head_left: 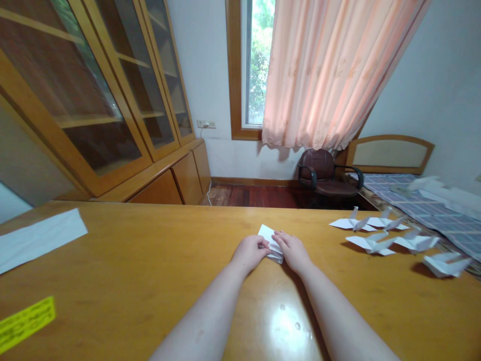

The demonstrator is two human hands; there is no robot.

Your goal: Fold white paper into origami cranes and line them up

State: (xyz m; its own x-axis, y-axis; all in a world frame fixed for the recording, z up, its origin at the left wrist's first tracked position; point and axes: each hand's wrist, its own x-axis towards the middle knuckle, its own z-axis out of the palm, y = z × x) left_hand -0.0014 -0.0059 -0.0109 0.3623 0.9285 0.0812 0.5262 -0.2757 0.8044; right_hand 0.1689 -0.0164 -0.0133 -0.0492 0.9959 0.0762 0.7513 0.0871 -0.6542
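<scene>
A small piece of folded white paper (267,232) lies on the wooden table (150,281), straight ahead of me. My left hand (251,252) pinches its left side between thumb and fingers. On the right side, my right hand (291,249) rests with fingers stretched out flat, pressing on the paper's edge. Layered folds show at the near end, between the two hands. Part of the paper is hidden under the fingers.
Several folded paper birds (370,244) stand on the table's right side. White paper sheets (41,238) lie at the left, with a yellow note (27,323) nearer me. Beyond the table are a brown armchair (325,173), a bed (424,195) and a glass-door cabinet (112,100).
</scene>
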